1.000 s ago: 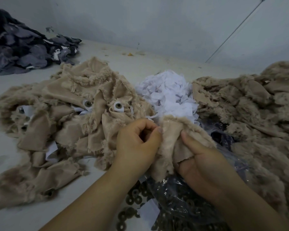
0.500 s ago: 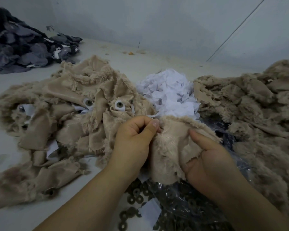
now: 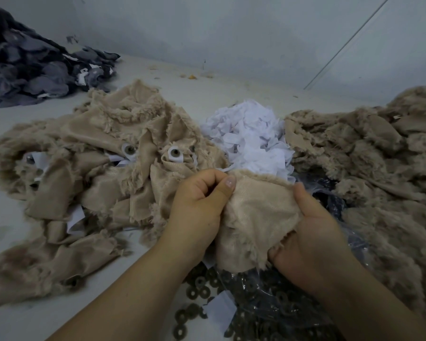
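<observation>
**Between my hands, one beige plush piece**

Low at the centre of the table, I hold a beige plush piece stretched between both hands, its smooth backing facing up and its furry edge showing along the top and bottom. My left hand sits at 9 o'clock of the piece, fingers curled in, thumb and forefinger pinching its upper left corner. My right hand sits at 3 o'clock, thumb laid over the right edge and the other fingers tucked beneath, gripping the cloth from below. The piece touches both hands and hangs down between them.

At 6 o'clock of the piece, under my wrists, lies a clear plastic bag of dark washers, with loose washers spilled just beside it. At 12 o'clock, just beyond the piece, rises a heap of white scraps. At 10 o'clock spreads a pile of beige plush cuts with two plastic eyes showing among them. At 2 o'clock lies another beige plush pile. Far off at 10 o'clock, by the wall, is a grey fabric heap
</observation>
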Tool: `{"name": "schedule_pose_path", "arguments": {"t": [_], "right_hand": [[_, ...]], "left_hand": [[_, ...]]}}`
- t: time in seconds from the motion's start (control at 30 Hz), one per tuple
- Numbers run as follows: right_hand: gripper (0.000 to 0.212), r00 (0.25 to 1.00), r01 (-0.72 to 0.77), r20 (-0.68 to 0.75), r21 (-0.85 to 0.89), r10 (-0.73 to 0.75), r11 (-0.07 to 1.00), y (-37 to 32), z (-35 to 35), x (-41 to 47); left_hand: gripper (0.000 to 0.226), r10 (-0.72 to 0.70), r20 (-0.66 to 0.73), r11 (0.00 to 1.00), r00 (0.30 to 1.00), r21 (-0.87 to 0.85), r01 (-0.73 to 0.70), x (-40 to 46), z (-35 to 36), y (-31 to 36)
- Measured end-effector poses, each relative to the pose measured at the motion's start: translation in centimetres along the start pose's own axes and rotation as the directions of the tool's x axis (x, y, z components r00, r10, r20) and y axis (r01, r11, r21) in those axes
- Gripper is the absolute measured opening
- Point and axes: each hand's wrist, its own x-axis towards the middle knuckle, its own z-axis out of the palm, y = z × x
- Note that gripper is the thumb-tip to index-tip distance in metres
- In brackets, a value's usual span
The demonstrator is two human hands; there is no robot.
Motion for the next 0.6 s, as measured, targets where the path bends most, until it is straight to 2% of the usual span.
{"name": "schedule_pose_path", "arguments": {"t": [0.1, 0.17, 0.23, 0.3, 0.37, 0.43, 0.5, 0.6], "right_hand": [[0.077, 0.999, -0.043, 0.02, 0.002, 0.043, 0.999, -0.3, 0.0, 0.1], [0.085, 0.995, -0.072, 0.068, 0.07, 0.067, 0.995, -0.5, -0.1, 0.1], [0.079, 0.996, -0.031, 0.088, 0.191, 0.014, 0.981, -0.8, -0.2, 0.3], [0.065, 0.987, 0.031, 0.148, 0.243, -0.068, 0.97, -0.9, -0.3, 0.2], [0.062, 0.962, 0.083, 0.241, 0.19, -0.128, 0.978, -0.8, 0.0, -0.1], [0.07, 0.929, 0.143, 0.321, 0.147, -0.184, 0.979, -0.5, 0.4, -0.2], [0.072, 0.914, 0.178, 0.352, 0.098, -0.202, 0.979, -0.1, 0.6, -0.3], [0.049, 0.954, 0.23, 0.219, -0.103, -0.203, 0.968, 0.6, 0.5, 0.0]], "left_hand": [[0.037, -0.072, 0.027, 0.997, 0.997, -0.03, 0.073, 0.1, -0.1, 0.2], [0.036, -0.073, 0.138, 0.995, 0.988, -0.051, 0.081, 0.1, 0.0, 0.3], [0.034, -0.032, 0.221, 0.998, 0.975, -0.043, 0.043, -0.1, 0.2, 0.3], [0.022, 0.03, 0.21, 0.999, 0.977, -0.039, -0.023, -0.3, 0.2, 0.1], [0.018, 0.065, 0.161, 0.996, 0.985, -0.078, -0.053, -0.3, 0.2, 0.1], [0.026, 0.101, 0.152, 0.99, 0.983, -0.111, -0.084, -0.2, 0.0, 0.3], [0.037, 0.11, 0.18, 0.993, 0.978, -0.06, -0.1, -0.1, -0.1, 0.3], [0.041, 0.088, 0.196, 0.993, 0.977, 0.06, -0.101, -0.1, 0.1, 0.0]]}}
